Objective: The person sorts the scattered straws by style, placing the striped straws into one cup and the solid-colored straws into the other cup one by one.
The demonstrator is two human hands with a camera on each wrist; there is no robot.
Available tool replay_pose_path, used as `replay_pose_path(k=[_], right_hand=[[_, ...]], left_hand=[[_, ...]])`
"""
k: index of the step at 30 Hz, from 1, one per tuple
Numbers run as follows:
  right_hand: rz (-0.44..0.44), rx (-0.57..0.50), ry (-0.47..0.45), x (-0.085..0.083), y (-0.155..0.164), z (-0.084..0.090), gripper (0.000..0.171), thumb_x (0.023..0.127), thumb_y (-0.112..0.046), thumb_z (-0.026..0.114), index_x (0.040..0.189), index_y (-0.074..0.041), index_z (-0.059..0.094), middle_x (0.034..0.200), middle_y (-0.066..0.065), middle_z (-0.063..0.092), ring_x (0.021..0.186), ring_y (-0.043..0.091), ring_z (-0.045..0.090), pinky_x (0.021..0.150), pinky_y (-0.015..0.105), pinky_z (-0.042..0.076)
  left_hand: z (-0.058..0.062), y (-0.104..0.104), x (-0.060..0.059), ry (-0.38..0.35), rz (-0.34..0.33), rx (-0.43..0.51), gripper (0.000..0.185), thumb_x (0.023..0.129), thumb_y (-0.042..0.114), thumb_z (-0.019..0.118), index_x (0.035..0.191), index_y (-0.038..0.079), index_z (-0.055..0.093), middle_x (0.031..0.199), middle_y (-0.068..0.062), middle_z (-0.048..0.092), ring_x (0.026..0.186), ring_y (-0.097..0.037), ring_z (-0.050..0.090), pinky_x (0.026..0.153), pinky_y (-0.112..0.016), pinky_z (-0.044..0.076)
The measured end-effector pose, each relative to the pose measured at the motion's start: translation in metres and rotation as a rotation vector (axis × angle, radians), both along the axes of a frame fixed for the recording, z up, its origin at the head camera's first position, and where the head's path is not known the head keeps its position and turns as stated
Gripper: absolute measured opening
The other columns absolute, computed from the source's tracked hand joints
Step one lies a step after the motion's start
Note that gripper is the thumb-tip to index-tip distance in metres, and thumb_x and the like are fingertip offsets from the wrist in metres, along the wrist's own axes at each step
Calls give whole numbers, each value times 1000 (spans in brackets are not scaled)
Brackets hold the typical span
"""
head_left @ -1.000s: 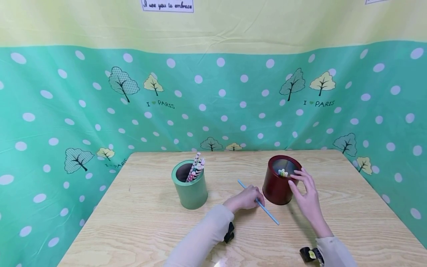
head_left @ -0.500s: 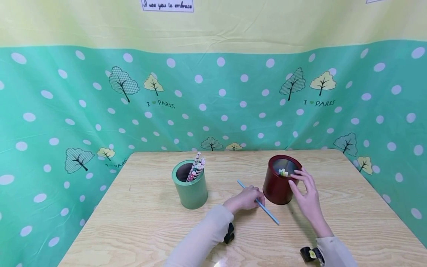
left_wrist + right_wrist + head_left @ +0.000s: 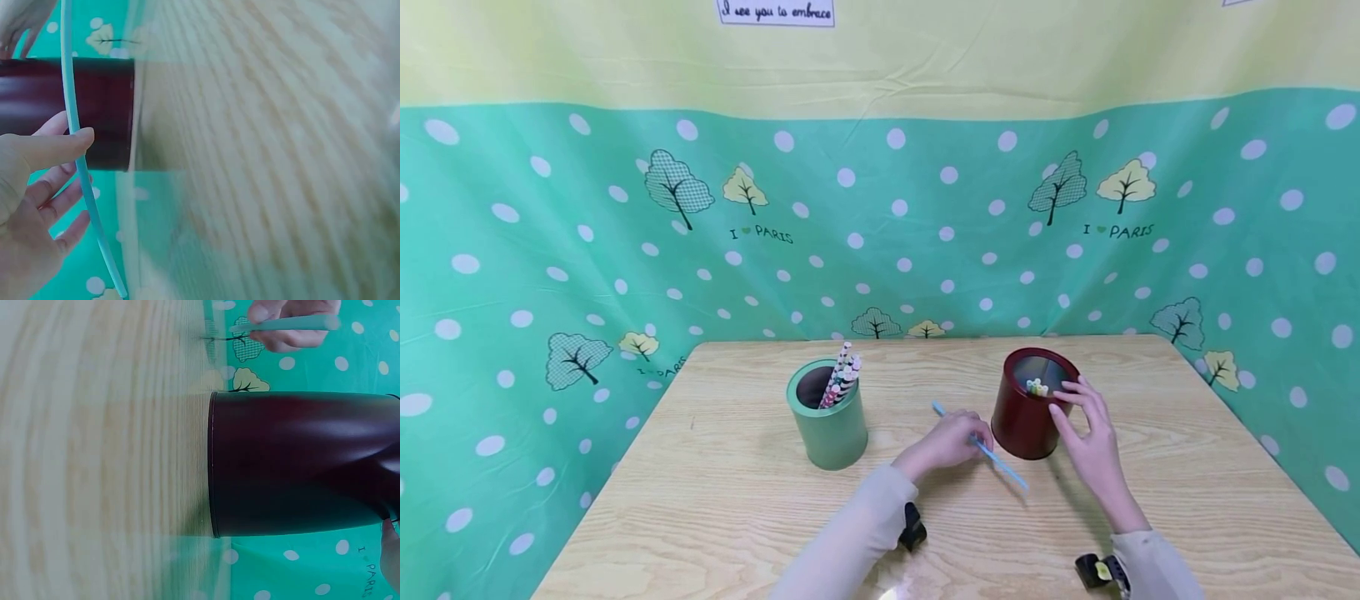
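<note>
My left hand (image 3: 962, 440) pinches a thin blue straw (image 3: 1003, 468) just left of a dark red cup (image 3: 1022, 425) and holds it slanted a little above the wooden table (image 3: 737, 508). The left wrist view shows the thumb (image 3: 59, 147) pressed on the straw (image 3: 70, 94) in front of the red cup (image 3: 100, 112). My right hand (image 3: 1086, 433) rests its fingertips on the near right rim of the red cup. Several straw ends (image 3: 1037, 387) show inside that cup. In the right wrist view the red cup (image 3: 300, 462) fills the frame, with the straw (image 3: 281, 324) beyond it.
A green cup (image 3: 827, 429) with several patterned straws (image 3: 842, 379) stands left of centre. A green dotted cloth (image 3: 550, 250) walls the table on three sides. Black wrist mounts (image 3: 912, 527) sit on both sleeves.
My left hand has lifted the blue straw slightly off the table and drawn it a little up and left. The right hand and both cups have stayed put.
</note>
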State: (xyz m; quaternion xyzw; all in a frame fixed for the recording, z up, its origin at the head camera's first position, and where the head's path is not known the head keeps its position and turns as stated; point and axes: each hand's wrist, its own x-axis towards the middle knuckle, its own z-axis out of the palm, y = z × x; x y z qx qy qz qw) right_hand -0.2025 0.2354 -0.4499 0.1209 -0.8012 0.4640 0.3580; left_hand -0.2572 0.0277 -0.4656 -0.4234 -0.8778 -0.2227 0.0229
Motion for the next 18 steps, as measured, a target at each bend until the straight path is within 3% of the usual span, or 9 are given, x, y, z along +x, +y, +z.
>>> replay_pose_path(k=[3,18], right_hand=[[0,1,4,0,0,0,21,79,0,62,100,1,61,116,14,50,128,22,28,101,17,19],[-5,-4,-22,0,1,0,22,79,0,62,101,1,61,118,14,49,128,14,26,101,18,19]], left_hand=[[3,-2,2,-15,10,40,12,72,7,70,77,17,66,79,7,59,77,-8,48,73,-14,31],[19,-13,6,-162,41,305,10,74,2,68,80,10,65,80,4,59,81,-6,51,83,-19,33]])
